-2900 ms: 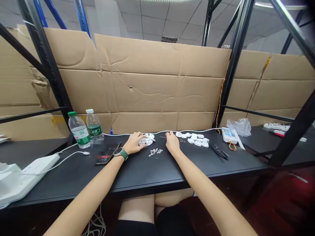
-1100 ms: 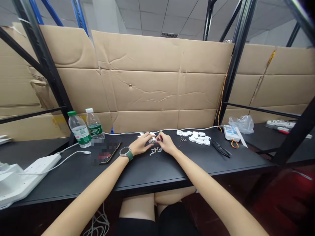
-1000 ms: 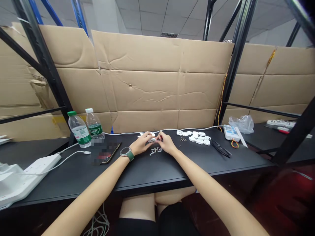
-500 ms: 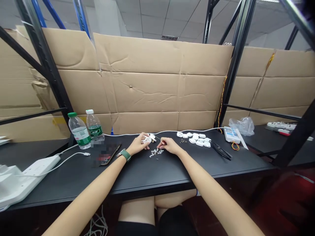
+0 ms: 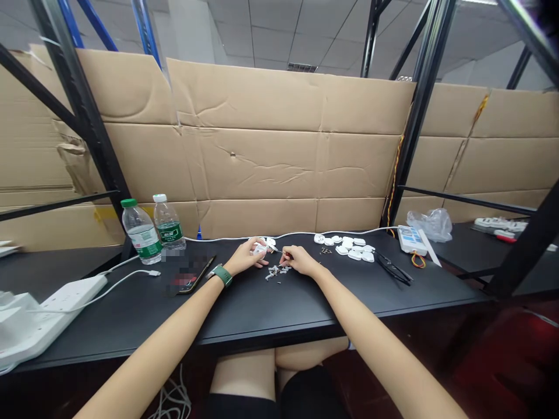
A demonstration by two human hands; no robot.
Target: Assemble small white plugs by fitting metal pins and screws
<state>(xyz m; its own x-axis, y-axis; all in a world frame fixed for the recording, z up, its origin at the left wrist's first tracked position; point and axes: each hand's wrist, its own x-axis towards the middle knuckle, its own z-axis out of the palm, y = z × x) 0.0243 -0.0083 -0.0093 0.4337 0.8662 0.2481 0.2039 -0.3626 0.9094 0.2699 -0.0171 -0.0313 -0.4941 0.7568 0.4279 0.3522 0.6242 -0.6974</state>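
Note:
My left hand (image 5: 243, 258), with a green-banded watch at the wrist, has its fingers closed round a white plastic plug piece (image 5: 260, 249). To the right of it, my right hand (image 5: 301, 259) pinches a thin screwdriver (image 5: 278, 251), its metal shaft pointing left at the plug piece. Most of its handle is hidden by my fingers; whether the tip touches cannot be made out. Just below both hands lies a small heap of pale plastic and metal parts (image 5: 274, 272). Several white plug shells (image 5: 354, 252) lie right of my right hand, near some small brass-coloured pieces (image 5: 325, 251).
Black long-nosed pliers (image 5: 393, 269) and a white box with wires (image 5: 410, 239) lie on the right of the black table (image 5: 271, 308). Two water bottles (image 5: 144, 235), a phone (image 5: 196, 278) and a white power strip (image 5: 61, 311) are at left. Cardboard (image 5: 262, 157) walls the back.
My right hand has shifted slightly up, and the screwdriver shaft now lies flatter toward the plug piece. The plug piece has turned a little in my left hand.

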